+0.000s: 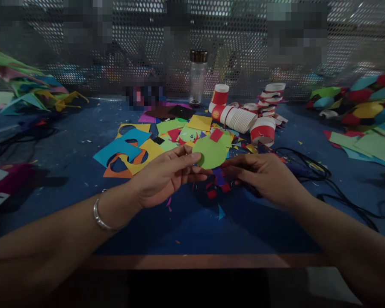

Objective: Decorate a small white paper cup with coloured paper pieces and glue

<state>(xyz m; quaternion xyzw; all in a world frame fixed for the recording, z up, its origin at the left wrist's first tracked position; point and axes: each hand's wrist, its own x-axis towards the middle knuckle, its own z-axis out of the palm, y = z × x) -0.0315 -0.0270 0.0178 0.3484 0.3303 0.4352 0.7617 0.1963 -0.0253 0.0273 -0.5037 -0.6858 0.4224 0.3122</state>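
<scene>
My left hand (176, 169) pinches the left edge of a round green paper disc (213, 152), thumb on top. A small red paper piece (216, 135) lies at the disc's top edge, and a purple strip (218, 176) hangs below it. At the disc's lower right, my right hand (259, 173) has its fingers closed close to the purple strip; what they grip is too small to make out. Small red scraps (212, 194) lie on the blue table (186, 231) beneath the hands.
Blue paper with cut holes (123, 145) lies left of a colourful paper pile. Paper cups (240, 119) and a clear bottle (197, 81) stand behind. Black cables (343, 201) run at the right; a pink power strip (6, 184) sits far left.
</scene>
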